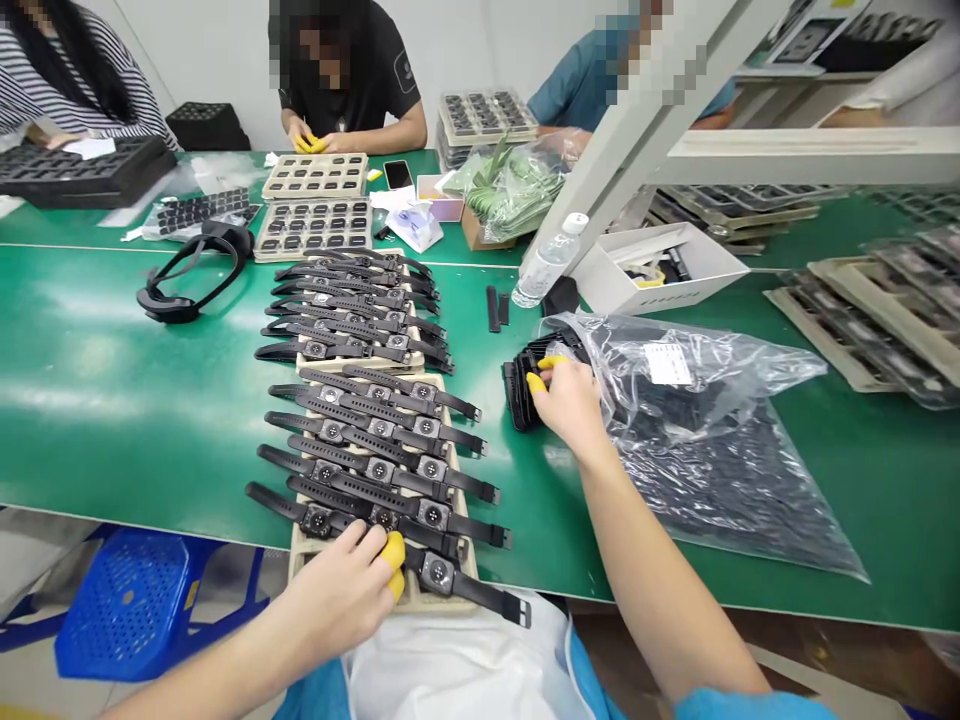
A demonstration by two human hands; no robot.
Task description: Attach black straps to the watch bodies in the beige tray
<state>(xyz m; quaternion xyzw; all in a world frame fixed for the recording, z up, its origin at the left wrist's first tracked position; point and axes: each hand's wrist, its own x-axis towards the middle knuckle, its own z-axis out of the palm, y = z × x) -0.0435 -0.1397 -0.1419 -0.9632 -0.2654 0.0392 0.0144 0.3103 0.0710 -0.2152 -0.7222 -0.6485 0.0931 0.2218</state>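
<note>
My left hand (352, 575) has its fingers curled together over the near row of a beige tray (455, 590). Yellow finger cots cover some fingertips, and whatever they pinch is hidden. Smartwatches (436, 573) with black straps lie face down in rows on this tray, with the sensor backs up. My right hand (568, 395), also in yellow cots, closes its fingertips on a stack of black watch straps (519, 392). The stack sits at the mouth of a clear plastic bag (735, 470) full of more dark straps.
Behind lies a second tray of watches (356, 330). Farther back are trays of watch cases (313, 228), a black headset (191, 290), a water bottle (551, 262) and a white box (660, 265). A slanted metal post (637, 130) rises there. Co-workers sit opposite; stacked trays (877, 320) stand right.
</note>
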